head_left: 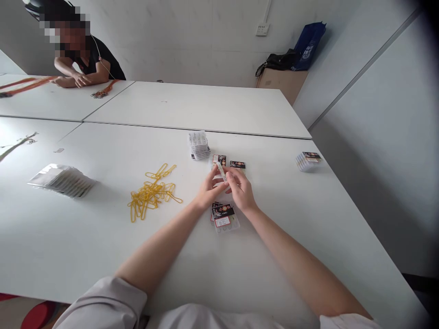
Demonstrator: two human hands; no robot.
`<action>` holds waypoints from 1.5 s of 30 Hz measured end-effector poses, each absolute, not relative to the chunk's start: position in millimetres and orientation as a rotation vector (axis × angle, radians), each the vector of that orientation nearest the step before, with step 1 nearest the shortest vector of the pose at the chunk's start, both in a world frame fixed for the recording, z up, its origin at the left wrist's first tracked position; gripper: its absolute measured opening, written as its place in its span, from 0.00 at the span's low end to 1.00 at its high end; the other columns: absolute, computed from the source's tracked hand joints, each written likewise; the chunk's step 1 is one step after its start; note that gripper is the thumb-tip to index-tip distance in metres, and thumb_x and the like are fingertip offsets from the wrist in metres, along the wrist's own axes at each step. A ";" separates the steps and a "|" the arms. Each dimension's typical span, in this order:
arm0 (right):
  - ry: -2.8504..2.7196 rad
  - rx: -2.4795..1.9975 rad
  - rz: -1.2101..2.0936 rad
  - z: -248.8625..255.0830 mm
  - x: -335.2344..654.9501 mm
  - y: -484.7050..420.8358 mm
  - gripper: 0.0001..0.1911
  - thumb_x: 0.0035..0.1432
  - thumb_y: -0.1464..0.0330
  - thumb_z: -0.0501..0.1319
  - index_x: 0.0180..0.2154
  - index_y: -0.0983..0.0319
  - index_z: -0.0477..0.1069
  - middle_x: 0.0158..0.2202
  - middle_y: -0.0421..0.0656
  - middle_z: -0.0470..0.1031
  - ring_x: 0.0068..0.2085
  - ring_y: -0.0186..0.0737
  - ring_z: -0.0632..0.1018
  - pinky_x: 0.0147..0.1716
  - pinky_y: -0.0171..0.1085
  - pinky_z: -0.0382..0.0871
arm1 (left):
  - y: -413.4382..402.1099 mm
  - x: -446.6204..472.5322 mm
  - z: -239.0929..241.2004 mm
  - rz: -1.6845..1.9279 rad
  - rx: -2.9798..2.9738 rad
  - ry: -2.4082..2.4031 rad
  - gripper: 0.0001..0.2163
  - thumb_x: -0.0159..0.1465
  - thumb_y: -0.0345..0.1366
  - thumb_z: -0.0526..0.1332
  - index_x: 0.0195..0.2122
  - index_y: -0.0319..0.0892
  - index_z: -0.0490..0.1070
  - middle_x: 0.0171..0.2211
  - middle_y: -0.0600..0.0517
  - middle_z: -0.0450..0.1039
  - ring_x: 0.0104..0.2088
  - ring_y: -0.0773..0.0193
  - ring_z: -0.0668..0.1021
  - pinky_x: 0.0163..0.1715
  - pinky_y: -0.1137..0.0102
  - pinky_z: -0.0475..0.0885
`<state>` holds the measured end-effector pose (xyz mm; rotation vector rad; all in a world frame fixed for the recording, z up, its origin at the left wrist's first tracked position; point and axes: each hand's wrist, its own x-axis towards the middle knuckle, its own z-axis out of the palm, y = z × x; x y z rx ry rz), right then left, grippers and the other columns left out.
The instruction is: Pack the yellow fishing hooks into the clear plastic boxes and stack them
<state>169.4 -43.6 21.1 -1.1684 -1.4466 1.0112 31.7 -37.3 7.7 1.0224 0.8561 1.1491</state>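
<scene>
My left hand [207,188] and my right hand [241,188] are together above the table, fingers closed round a small clear plastic case [222,172] held on edge. Its contents are too small to make out. Just below my hands lie several clear cases with black and red labels [224,218], overlapping each other. Beyond my fingers are two more labelled cases, one on the left [219,159] and one on the right [238,164], partly hidden. A stack of similar cases [198,145] stands farther back.
Left of my arms lies a loose heap of yellow loops [151,196], then a row of flat clear packets [63,179]. Another case stack [307,161] sits near the table's right edge. Across the tables [212,103], a person [99,59] leans near orange cords [106,89].
</scene>
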 end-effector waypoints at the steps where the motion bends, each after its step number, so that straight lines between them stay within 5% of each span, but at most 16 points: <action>1: -1.432 -1.163 1.023 17.4 171.0 -44.2 0.24 0.66 0.49 0.53 0.54 0.56 0.72 0.56 0.50 0.71 0.42 0.43 0.78 0.26 0.35 0.76 | -36.0 28.7 6.4 1.113 0.978 0.778 0.36 0.57 0.39 0.72 0.66 0.51 0.62 0.62 0.44 0.66 0.55 0.53 0.76 0.54 0.60 0.73; 5: -1.224 -1.189 1.038 2.1 177.9 -41.3 0.24 0.65 0.50 0.55 0.57 0.54 0.65 0.56 0.48 0.70 0.36 0.36 0.76 0.22 0.32 0.72 | -31.0 20.2 7.3 1.040 0.778 0.578 0.35 0.63 0.40 0.67 0.69 0.55 0.56 0.60 0.47 0.72 0.54 0.55 0.79 0.60 0.56 0.68; 10: -1.230 -1.237 1.088 -4.4 180.2 -36.7 0.28 0.62 0.50 0.57 0.59 0.55 0.62 0.58 0.51 0.69 0.43 0.41 0.77 0.24 0.32 0.73 | -23.9 19.6 9.8 1.054 0.518 0.545 0.25 0.69 0.43 0.57 0.66 0.44 0.60 0.53 0.43 0.78 0.51 0.57 0.82 0.59 0.59 0.70; 17: -1.434 -1.078 1.094 -12.0 181.1 -33.9 0.41 0.61 0.55 0.64 0.69 0.51 0.49 0.70 0.51 0.57 0.61 0.48 0.72 0.48 0.42 0.78 | -21.1 17.7 4.6 1.076 0.403 0.663 0.14 0.69 0.32 0.55 0.54 0.41 0.70 0.45 0.46 0.81 0.43 0.63 0.83 0.50 0.66 0.76; 21: -1.509 -1.030 1.088 -15.0 184.1 -30.8 0.47 0.60 0.53 0.64 0.72 0.50 0.41 0.72 0.51 0.54 0.66 0.50 0.68 0.54 0.46 0.76 | -22.0 16.3 1.8 1.000 0.446 0.684 0.12 0.68 0.31 0.57 0.49 0.38 0.75 0.41 0.45 0.81 0.39 0.63 0.83 0.46 0.67 0.77; 28: -1.588 -0.941 0.948 -4.1 183.0 -39.6 0.42 0.61 0.57 0.64 0.69 0.53 0.46 0.72 0.51 0.54 0.72 0.50 0.57 0.68 0.52 0.59 | -25.5 19.6 1.6 0.909 0.607 0.663 0.14 0.66 0.37 0.62 0.50 0.37 0.77 0.40 0.44 0.81 0.36 0.63 0.82 0.42 0.69 0.76; 32: -1.643 -1.014 0.913 21.3 193.5 -42.2 0.41 0.63 0.55 0.58 0.70 0.53 0.44 0.68 0.52 0.58 0.68 0.52 0.64 0.62 0.52 0.67 | -27.2 20.0 1.8 0.937 0.697 0.650 0.17 0.66 0.41 0.62 0.53 0.38 0.77 0.37 0.46 0.80 0.38 0.62 0.81 0.46 0.67 0.75; 37: -2.350 -1.178 0.917 81.3 213.7 -58.7 0.38 0.56 0.54 0.68 0.66 0.47 0.60 0.64 0.45 0.66 0.62 0.57 0.71 0.56 0.52 0.71 | -25.2 18.5 2.6 1.016 0.617 0.688 0.13 0.65 0.37 0.62 0.48 0.39 0.77 0.37 0.47 0.81 0.38 0.63 0.81 0.43 0.69 0.74; 42: -2.658 -1.367 0.759 97.6 201.8 -87.3 0.28 0.54 0.61 0.70 0.56 0.54 0.70 0.51 0.49 0.76 0.51 0.57 0.77 0.47 0.52 0.73 | -24.0 16.9 8.4 1.007 0.502 0.689 0.12 0.67 0.36 0.59 0.48 0.38 0.76 0.36 0.48 0.80 0.38 0.65 0.80 0.47 0.69 0.74; 45: -2.779 -1.340 0.732 87.2 189.3 -96.1 0.42 0.47 0.64 0.75 0.62 0.57 0.64 0.55 0.52 0.73 0.56 0.61 0.74 0.51 0.55 0.72 | -24.5 17.1 11.0 0.996 0.481 0.702 0.12 0.67 0.35 0.58 0.48 0.38 0.76 0.36 0.48 0.80 0.37 0.66 0.80 0.46 0.69 0.74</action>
